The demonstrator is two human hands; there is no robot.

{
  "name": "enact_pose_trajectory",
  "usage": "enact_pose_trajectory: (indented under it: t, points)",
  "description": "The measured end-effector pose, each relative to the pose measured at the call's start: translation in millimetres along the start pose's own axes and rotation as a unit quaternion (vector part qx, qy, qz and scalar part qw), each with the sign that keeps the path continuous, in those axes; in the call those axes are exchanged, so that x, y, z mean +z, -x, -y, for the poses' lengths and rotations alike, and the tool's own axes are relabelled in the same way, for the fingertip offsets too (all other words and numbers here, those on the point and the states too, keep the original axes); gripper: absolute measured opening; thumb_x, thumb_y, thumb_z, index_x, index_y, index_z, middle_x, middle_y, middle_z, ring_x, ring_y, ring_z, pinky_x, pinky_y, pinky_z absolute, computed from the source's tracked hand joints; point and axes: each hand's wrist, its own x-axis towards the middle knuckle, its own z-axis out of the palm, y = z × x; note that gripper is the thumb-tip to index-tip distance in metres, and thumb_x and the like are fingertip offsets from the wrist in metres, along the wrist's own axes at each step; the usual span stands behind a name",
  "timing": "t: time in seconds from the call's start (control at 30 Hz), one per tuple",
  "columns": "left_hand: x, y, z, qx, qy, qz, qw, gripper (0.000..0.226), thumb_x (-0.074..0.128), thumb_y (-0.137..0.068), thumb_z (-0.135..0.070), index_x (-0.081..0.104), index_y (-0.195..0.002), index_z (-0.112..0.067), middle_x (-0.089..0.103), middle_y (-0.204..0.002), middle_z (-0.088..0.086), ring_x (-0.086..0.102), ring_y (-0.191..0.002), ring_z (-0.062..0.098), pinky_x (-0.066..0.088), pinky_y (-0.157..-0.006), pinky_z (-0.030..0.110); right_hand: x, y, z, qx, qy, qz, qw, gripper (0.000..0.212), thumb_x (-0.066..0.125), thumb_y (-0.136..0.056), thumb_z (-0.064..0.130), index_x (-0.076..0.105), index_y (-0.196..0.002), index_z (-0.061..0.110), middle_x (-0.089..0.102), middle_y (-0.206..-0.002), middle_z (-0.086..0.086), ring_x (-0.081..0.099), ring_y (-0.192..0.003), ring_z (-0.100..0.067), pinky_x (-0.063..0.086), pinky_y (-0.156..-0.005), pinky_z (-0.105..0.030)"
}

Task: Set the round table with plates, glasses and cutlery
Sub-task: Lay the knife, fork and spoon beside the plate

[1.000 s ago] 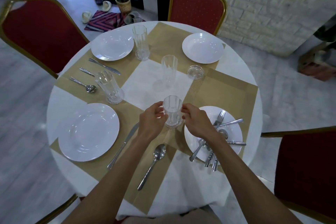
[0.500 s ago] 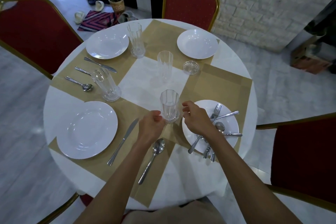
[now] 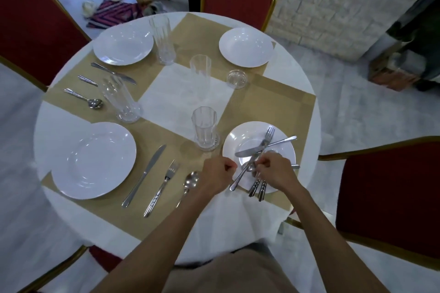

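No word, number, brand or sign can be read anywhere. The plates [image 3: 92, 162], the glasses [image 3: 204, 126] and the placemats [image 3: 273, 102] show no readable mark, and the handles of the cutlery [image 3: 144, 173] are too small to show any stamp.

One wide-angle camera, worn on the head, stands over the near edge of the round table [image 3: 181, 93] and faces forward and steeply down. Close range: the left forearm [image 3: 154, 242] and right forearm [image 3: 333, 233] enter from the bottom edge.
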Motion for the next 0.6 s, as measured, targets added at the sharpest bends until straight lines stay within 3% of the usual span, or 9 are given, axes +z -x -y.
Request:
enact_pose_trajectory:
  t: [0.07, 0.13, 0.2, 0.27, 0.4, 0.47, 0.6]
  points:
    - [11.1, -6.0, -5.9, 0.000, -0.045, -0.006, 0.999, 0.025, 0.050, -0.081, -0.005, 0.059, -0.057, -0.009, 0.057, -0.059, 0.007, 0.045, -0.056, 0.011, 0.039, -0.062, 0.026, -4.2, -4.4, -10.0, -0.013, -0.004, 0.001, 1.000, 0.008, 0.062, -0.092, 0.018, 0.069, -0.089, 0.019, 0.066, -0.096, -0.001, 0.058, -0.076, -0.010, 0.034, -0.056, -0.010]
    - [21.1, -12.1, -14.7, 0.001, -0.075, -0.020, 0.997, 0.027, 0.047, -0.076, -0.003, 0.043, -0.051, -0.012, 0.042, -0.050, 0.004, 0.036, -0.049, 0.010, 0.036, -0.053, 0.025, -8.7, -8.4, -18.9, -0.024, -0.012, 0.012, 1.000, 0.009, 0.062, -0.093, 0.023, 0.067, -0.086, 0.020, 0.067, -0.092, -0.001, 0.061, -0.075, -0.010, 0.036, -0.056, -0.012]
    - [37.6, -18.7, -20.8, -0.009, -0.113, -0.020, 0.993, 0.029, 0.049, -0.082, -0.004, 0.050, -0.054, -0.014, 0.051, -0.057, 0.005, 0.048, -0.056, 0.017, 0.038, -0.056, 0.030, -15.2, -12.0, -26.7, -0.037, -0.019, 0.029, 0.999, 0.010, 0.062, -0.093, 0.022, 0.065, -0.083, 0.020, 0.068, -0.087, 0.000, 0.064, -0.074, -0.010, 0.045, -0.059, -0.018]
    - [53.1, -24.0, -26.4, -0.019, -0.159, -0.030, 0.987, 0.021, 0.052, -0.091, -0.011, 0.067, -0.076, -0.008, 0.064, -0.079, 0.008, 0.062, -0.075, 0.021, 0.043, -0.063, 0.030, -21.6, -16.5, -35.7, -0.049, -0.027, 0.045, 0.997, 0.009, 0.062, -0.092, 0.020, 0.066, -0.084, 0.019, 0.069, -0.085, 0.000, 0.066, -0.073, -0.012, 0.055, -0.069, -0.028]
    - [70.0, -29.0, -36.8, -0.048, -0.214, -0.055, 0.974, 0.020, 0.057, -0.095, -0.024, 0.070, -0.098, -0.009, 0.065, -0.099, 0.007, 0.064, -0.092, 0.023, 0.049, -0.074, 0.031, -35.8, -24.5, -48.7, -0.076, -0.068, 0.057, 0.993, 0.011, 0.060, -0.092, 0.021, 0.072, -0.089, 0.021, 0.072, -0.084, 0.006, 0.069, -0.075, -0.010, 0.059, -0.079, -0.037]
    - [72.9, -30.1, -39.0, -0.070, -0.224, -0.060, 0.970, 0.017, 0.058, -0.094, -0.021, 0.070, -0.098, -0.010, 0.067, -0.098, 0.006, 0.064, -0.092, 0.023, 0.050, -0.075, 0.031, -43.4, -29.7, -50.5, -0.084, -0.087, 0.061, 0.991, 0.013, 0.060, -0.092, 0.021, 0.072, -0.089, 0.020, 0.072, -0.084, 0.007, 0.069, -0.077, -0.011, 0.058, -0.081, -0.038]
    - [70.5, -31.2, -37.9, -0.132, -0.202, -0.039, 0.970, 0.017, 0.056, -0.088, -0.019, 0.069, -0.082, -0.009, 0.068, -0.081, 0.007, 0.067, -0.079, 0.023, 0.045, -0.060, 0.029, -57.8, -40.5, -52.1, -0.108, -0.090, 0.081, 0.987, 0.015, 0.058, -0.092, 0.020, 0.073, -0.089, 0.019, 0.073, -0.082, 0.005, 0.068, -0.077, -0.011, 0.056, -0.079, -0.032]
